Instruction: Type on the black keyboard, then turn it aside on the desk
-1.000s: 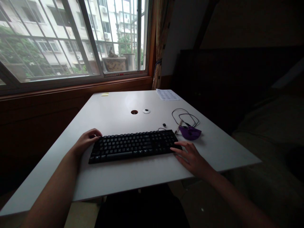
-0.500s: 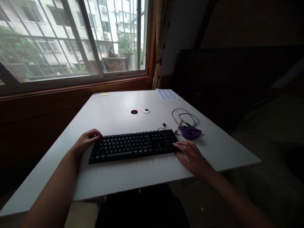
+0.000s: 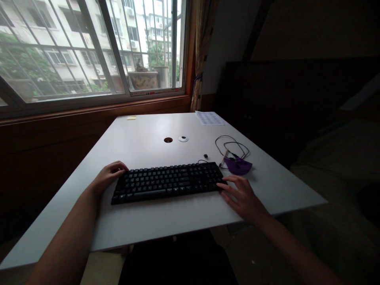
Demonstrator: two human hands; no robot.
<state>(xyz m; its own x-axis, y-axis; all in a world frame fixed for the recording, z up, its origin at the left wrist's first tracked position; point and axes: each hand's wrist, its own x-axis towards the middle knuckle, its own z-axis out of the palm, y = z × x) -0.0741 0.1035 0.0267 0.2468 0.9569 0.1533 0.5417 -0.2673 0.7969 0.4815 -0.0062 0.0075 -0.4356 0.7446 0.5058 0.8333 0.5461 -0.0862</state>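
A black keyboard (image 3: 166, 184) lies flat on the white table, slightly tilted in its placing. My left hand (image 3: 111, 174) is curled about its upper left corner, with the fingertips partly hidden behind the edge. My right hand (image 3: 242, 196) is at its right end. Its fingers are spread, and a fingertip touches the lower right corner of the number pad. Just beyond that hand is a purple, fan-shaped item (image 3: 238, 166) beside a thin dark looped cable (image 3: 233, 143). Behind the number pad sits a small black piece (image 3: 206, 156).
On the white table (image 3: 142, 142) are a round brown hole (image 3: 168, 140) and a white ring cover (image 3: 183, 139). Printed sheets (image 3: 210, 118) lie at the far right corner, a yellow note (image 3: 131, 118) at the far left. A barred window stands behind.
My right hand's fingers have shifted slightly at the keyboard's right end and spread a little more. My left hand and the keyboard stay in place.
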